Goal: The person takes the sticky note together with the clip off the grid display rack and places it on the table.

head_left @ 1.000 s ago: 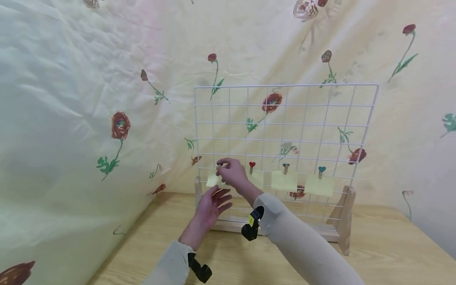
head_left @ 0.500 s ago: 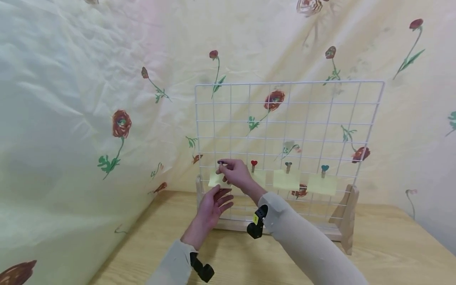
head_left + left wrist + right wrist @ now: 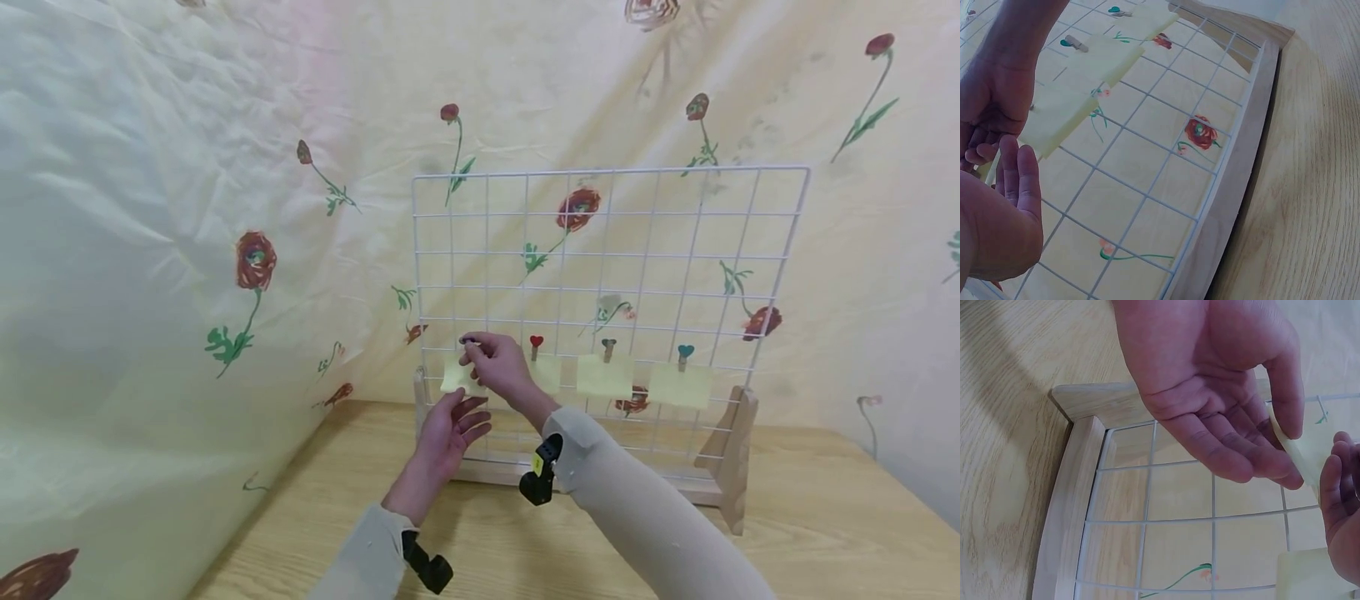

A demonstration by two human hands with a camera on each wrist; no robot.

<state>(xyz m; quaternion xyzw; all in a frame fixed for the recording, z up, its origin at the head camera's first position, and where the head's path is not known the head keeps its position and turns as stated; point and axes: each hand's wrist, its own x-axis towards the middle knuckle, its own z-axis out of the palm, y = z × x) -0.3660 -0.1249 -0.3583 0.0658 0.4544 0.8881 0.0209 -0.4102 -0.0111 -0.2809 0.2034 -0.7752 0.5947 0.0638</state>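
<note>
My right hand (image 3: 498,363) pinches a small clothespin with a dark top (image 3: 468,340) at the upper edge of a pale yellow paper note (image 3: 454,379), at the left of the white wire grid (image 3: 577,292). Most of this clothespin is hidden by the fingers. Below, my left hand (image 3: 442,437) holds the note's lower edge. In the right wrist view the left thumb (image 3: 1286,415) lies over the note (image 3: 1307,453), and the other fingers stretch out beneath. More notes (image 3: 604,377) hang to the right from mini clothespins with a red heart (image 3: 536,342), a grey-green heart (image 3: 608,344) and a teal heart (image 3: 686,352).
The grid stands upright in a wooden base (image 3: 731,462) on a light wood table (image 3: 825,517). A floral cloth (image 3: 337,275) hangs behind and to the left. Each wrist wears a black camera (image 3: 536,475).
The view has shifted slightly. Both hands stay at the left note, and the right fingers keep pinching the clothespin at its top edge with hardly any movement.
</note>
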